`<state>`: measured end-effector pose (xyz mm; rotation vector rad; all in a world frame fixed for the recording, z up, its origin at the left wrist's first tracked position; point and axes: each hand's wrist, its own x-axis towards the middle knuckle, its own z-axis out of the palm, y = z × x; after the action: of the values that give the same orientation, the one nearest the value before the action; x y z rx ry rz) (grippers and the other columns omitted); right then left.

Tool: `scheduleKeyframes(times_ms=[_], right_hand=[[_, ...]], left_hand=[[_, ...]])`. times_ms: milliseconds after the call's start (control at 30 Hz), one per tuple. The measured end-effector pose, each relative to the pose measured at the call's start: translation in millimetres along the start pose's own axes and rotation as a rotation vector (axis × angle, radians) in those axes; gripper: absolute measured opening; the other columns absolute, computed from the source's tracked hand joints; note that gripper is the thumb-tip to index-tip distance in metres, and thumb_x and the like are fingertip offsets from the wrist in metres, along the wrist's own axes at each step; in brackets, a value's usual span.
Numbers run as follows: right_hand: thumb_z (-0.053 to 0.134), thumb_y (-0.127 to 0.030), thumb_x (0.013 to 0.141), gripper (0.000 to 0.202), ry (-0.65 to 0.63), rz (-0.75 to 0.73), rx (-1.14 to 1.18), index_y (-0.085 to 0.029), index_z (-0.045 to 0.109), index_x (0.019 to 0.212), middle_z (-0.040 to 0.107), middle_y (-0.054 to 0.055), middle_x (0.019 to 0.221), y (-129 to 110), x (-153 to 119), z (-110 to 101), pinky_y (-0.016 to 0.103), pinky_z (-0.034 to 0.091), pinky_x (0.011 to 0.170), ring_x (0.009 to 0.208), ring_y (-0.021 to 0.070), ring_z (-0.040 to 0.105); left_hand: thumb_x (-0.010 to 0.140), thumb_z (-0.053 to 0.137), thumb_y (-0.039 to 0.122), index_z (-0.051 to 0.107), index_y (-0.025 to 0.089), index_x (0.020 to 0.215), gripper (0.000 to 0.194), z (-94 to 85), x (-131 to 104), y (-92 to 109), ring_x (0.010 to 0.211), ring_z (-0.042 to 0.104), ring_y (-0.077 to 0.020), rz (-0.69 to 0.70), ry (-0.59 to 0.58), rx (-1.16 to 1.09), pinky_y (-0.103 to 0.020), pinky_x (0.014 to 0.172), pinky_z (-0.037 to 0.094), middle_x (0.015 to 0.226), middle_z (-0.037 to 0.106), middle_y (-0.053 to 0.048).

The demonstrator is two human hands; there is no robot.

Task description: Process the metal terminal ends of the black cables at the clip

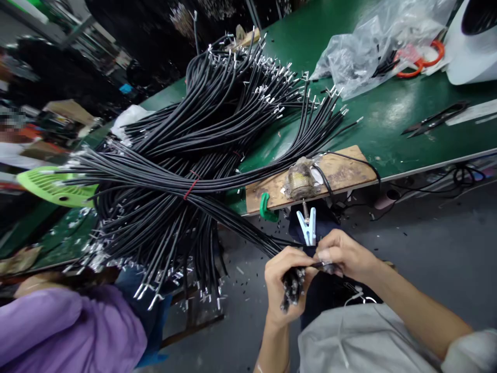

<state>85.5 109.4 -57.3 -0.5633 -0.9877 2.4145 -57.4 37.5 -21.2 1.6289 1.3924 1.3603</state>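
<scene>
At the lower centre, my left hand (285,280) is wrapped round the ends of a bundle of black cables (248,235), whose tips stick out below the fingers. Close against it on the right, my right hand (344,254) pinches the end of one black cable. Just above both hands a light blue clothespin (308,227) hangs from a small motor (301,180) wrapped in clear film on a wooden board (349,168). A large pile of black cables (166,140) with silvery stripped ends lies on the green table (388,114), one bundle tied with a red tie (192,186).
A green clamp (267,208) grips the board at the table edge. Behind lie a plastic bag (349,57), orange-handled scissors (421,62) and dark snips (435,120). A green fan-shaped object (54,186) is at left. A person in a purple sleeve (70,331) sits at the lower left.
</scene>
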Motion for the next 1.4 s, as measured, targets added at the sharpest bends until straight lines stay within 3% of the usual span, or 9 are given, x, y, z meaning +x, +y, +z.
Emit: scheduleKeyframes(times_ms=[167, 267, 500, 800, 900, 1033, 1200, 1300, 1400], right_hand=[[0.07, -0.049, 0.072, 0.044, 0.227, -0.148, -0.191, -0.008, 0.059, 0.058, 0.05, 0.002, 0.05, -27, 14, -12, 0.017, 0.029, 0.045, 0.046, 0.0046, 0.041], [0.06, -0.056, 0.081, 0.05, 0.154, -0.219, -0.178, -0.008, 0.062, 0.067, 0.054, 0.004, 0.062, -33, 24, -4, 0.018, 0.036, 0.056, 0.058, 0.0059, 0.046], [0.071, -0.048, 0.074, 0.039, 0.107, -0.196, 0.229, -0.008, 0.066, 0.075, 0.06, 0.007, 0.068, -21, 36, 13, 0.018, 0.043, 0.059, 0.062, 0.0093, 0.055], [0.06, -0.054, 0.081, 0.046, 0.04, -0.162, 0.282, -0.008, 0.066, 0.078, 0.059, 0.008, 0.072, -5, 31, -8, 0.022, 0.043, 0.061, 0.062, 0.0093, 0.051], [0.056, -0.048, 0.087, 0.04, 0.154, -0.223, 0.101, -0.009, 0.066, 0.086, 0.059, 0.008, 0.076, 4, 18, -29, 0.021, 0.04, 0.06, 0.066, 0.0089, 0.049], [0.058, -0.033, 0.088, 0.023, 0.333, -0.368, -0.418, -0.011, 0.064, 0.081, 0.057, 0.005, 0.075, 0, -9, -38, 0.024, 0.041, 0.065, 0.069, 0.0103, 0.051], [0.067, -0.016, 0.08, 0.017, 0.078, -0.716, -1.011, -0.014, 0.063, 0.096, 0.06, 0.006, 0.089, -19, -28, -2, 0.031, 0.041, 0.08, 0.086, 0.0144, 0.049], [0.061, -0.005, 0.081, 0.012, 0.121, -0.846, -1.051, -0.013, 0.059, 0.089, 0.058, 0.005, 0.083, -16, -24, 15, 0.03, 0.04, 0.075, 0.081, 0.013, 0.045], [0.061, -0.003, 0.079, 0.011, 0.3, -0.912, -0.963, -0.013, 0.056, 0.08, 0.053, 0.003, 0.073, -4, -16, 17, 0.029, 0.038, 0.069, 0.074, 0.0121, 0.043]], left_hand=[[0.073, 0.066, 0.007, 0.063, 0.014, 0.076, 0.008, 7.1, -6, -3, 0.065, 0.057, -0.0078, 0.004, 0.114, 0.022, -0.017, 0.062, 0.045, 0.07, 0.06, -0.001], [0.075, 0.065, 0.009, 0.063, 0.014, 0.078, 0.006, 5.8, -7, -3, 0.067, 0.057, -0.0087, 0.019, 0.155, 0.029, -0.018, 0.062, 0.045, 0.071, 0.059, -0.002], [0.077, 0.063, 0.009, 0.064, 0.017, 0.084, 0.011, 8.8, -3, -7, 0.073, 0.059, -0.0088, -0.006, 0.209, 0.08, -0.018, 0.068, 0.047, 0.078, 0.061, -0.001], [0.078, 0.062, 0.009, 0.066, 0.018, 0.085, 0.012, 5.3, 3, -3, 0.073, 0.06, -0.0085, -0.036, 0.112, 0.055, -0.018, 0.068, 0.047, 0.079, 0.064, -0.001], [0.078, 0.062, 0.009, 0.068, 0.019, 0.088, 0.016, 2.4, 0, -5, 0.075, 0.058, -0.0095, 0.019, 0.095, 0.065, -0.02, 0.069, 0.046, 0.079, 0.062, -0.002], [0.079, 0.061, 0.012, 0.07, 0.02, 0.09, 0.016, 0.3, -4, -7, 0.077, 0.056, -0.0114, 0.087, 0.058, 0.065, -0.024, 0.072, 0.045, 0.077, 0.06, -0.004], [0.072, 0.058, 0.008, 0.064, 0.014, 0.076, 0.009, -1.4, -5, -10, 0.058, 0.053, -0.0077, 0.024, -0.181, 0.138, -0.019, 0.056, 0.038, 0.064, 0.059, -0.002], [0.069, 0.061, 0.01, 0.061, 0.013, 0.075, 0.007, -2.6, -5, -8, 0.062, 0.055, -0.0096, 0.022, -0.201, 0.178, -0.019, 0.057, 0.04, 0.068, 0.06, -0.004], [0.071, 0.065, 0.01, 0.062, 0.014, 0.085, 0.015, -2.0, -7, -2, 0.067, 0.059, -0.0093, 0.032, -0.04, 0.158, -0.019, 0.062, 0.046, 0.076, 0.064, -0.004]])
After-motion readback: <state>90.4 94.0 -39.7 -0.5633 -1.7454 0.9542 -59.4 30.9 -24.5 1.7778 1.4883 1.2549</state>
